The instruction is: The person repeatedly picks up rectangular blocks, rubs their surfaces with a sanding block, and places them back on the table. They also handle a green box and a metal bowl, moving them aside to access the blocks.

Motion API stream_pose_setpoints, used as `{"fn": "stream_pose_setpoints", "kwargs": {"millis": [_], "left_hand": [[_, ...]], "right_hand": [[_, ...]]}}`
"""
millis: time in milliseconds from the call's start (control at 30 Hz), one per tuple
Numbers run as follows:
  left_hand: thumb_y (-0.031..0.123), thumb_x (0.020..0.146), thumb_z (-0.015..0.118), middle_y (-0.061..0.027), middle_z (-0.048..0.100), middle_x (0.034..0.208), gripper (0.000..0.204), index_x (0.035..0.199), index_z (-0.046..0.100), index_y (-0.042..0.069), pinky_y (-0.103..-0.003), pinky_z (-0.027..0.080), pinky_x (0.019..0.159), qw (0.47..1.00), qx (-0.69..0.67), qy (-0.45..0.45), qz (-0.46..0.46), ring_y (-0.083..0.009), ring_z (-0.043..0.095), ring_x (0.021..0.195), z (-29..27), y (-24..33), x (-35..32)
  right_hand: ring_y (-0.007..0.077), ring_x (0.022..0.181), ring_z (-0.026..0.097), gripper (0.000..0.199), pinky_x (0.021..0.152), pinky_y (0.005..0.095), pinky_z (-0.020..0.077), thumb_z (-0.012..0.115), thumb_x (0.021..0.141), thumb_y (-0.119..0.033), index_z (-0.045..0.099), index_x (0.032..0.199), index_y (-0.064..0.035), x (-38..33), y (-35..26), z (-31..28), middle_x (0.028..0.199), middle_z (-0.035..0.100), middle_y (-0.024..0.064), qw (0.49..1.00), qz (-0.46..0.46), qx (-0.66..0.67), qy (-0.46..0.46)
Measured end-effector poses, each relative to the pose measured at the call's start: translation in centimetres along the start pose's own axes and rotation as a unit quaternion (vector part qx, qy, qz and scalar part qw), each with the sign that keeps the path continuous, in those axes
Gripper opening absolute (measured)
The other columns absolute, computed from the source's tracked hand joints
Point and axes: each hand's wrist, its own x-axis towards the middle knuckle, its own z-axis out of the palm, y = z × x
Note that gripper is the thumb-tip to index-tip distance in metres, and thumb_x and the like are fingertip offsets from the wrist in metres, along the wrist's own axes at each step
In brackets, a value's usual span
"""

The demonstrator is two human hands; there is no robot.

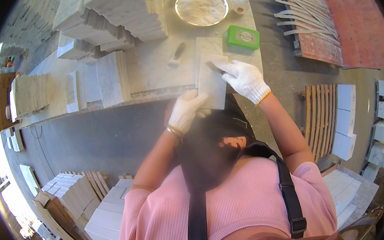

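Note:
My left hand (pixel 184 110), in a white knit glove, grips the lower left edge of a pale marble tile (pixel 213 90). The tile reaches over the table's near edge, its far end on or close to another pale tile (pixel 209 45). My right hand (pixel 244 80), gloved too with a yellow cuff, is closed round a small dark flat tool (pixel 215 67) at the tile's upper face. The tool's exact kind is hidden by the fingers. Right of the far tile sits a green box (pixel 243 37). A small dusty tool (pixel 177 54) lies to the left.
On the dusty worktable (pixel 150 73) stand tall tile stacks (pixel 119 16) and a round metal pan (pixel 201 7) of white powder. To the right are a red board with pale strips (pixel 307 21) and a wooden pallet (pixel 321 117). White boxes (pixel 111 215) stand behind me at left.

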Motion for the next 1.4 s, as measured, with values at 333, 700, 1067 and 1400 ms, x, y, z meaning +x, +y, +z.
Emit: {"fn": "stream_pose_setpoints", "kwargs": {"millis": [333, 700, 1067, 1400], "left_hand": [[0.038, 0.094, 0.066, -0.0069, 0.07, 0.088, 0.034, 0.1, 0.07, 0.005, -0.025, 0.05, 0.063, 1.0, -0.013, 0.001, -0.006, -0.0147, 0.067, 0.071, 0.0, 0.2, 0.0], [0.039, 0.094, 0.066, -0.0068, 0.071, 0.087, 0.035, 0.099, 0.07, 0.004, -0.025, 0.05, 0.062, 1.0, 0.015, 0.009, 0.005, -0.0149, 0.067, 0.07, 0.0, 0.6, -0.3], [0.03, 0.094, 0.066, -0.0077, 0.07, 0.091, 0.029, 0.102, 0.069, 0.003, -0.025, 0.051, 0.061, 1.0, 0.014, 0.014, -0.014, -0.0158, 0.067, 0.068, -0.3, 0.9, -0.1], [0.035, 0.095, 0.065, -0.0065, 0.07, 0.086, 0.032, 0.099, 0.069, 0.004, -0.024, 0.05, 0.06, 1.0, 0.009, 0.007, 0.0, -0.0134, 0.065, 0.068, -0.3, 0.7, 0.0]], "right_hand": [[0.0331, 0.088, 0.066, 0.046, 0.079, 0.0408, 0.0546, 0.065, 0.091, -0.025, 0.063, 0.136, -0.0292, -2.5, -1.4, -0.7, 0.096, 0.066, 0.0129, 0.997, 0.067, -0.004, -0.045], [0.0363, 0.091, 0.066, 0.043, 0.081, 0.0458, 0.054, 0.055, 0.091, -0.022, 0.067, 0.13, -0.0358, 2.6, 1.0, -1.4, 0.101, 0.069, 0.0177, 0.991, 0.016, -0.052, -0.122], [0.0343, 0.095, 0.066, 0.049, 0.085, 0.0418, 0.0536, 0.049, 0.094, -0.022, 0.059, 0.138, -0.0406, 1.5, 0.0, -4.5, 0.103, 0.067, 0.0151, 0.978, 0.032, -0.042, -0.204], [0.0372, 0.093, 0.065, 0.051, 0.084, 0.0441, 0.0532, 0.053, 0.091, -0.017, 0.06, 0.139, -0.033, 2.1, 1.1, -1.4, 0.1, 0.068, 0.0178, 0.992, -0.05, 0.053, -0.107]]}}
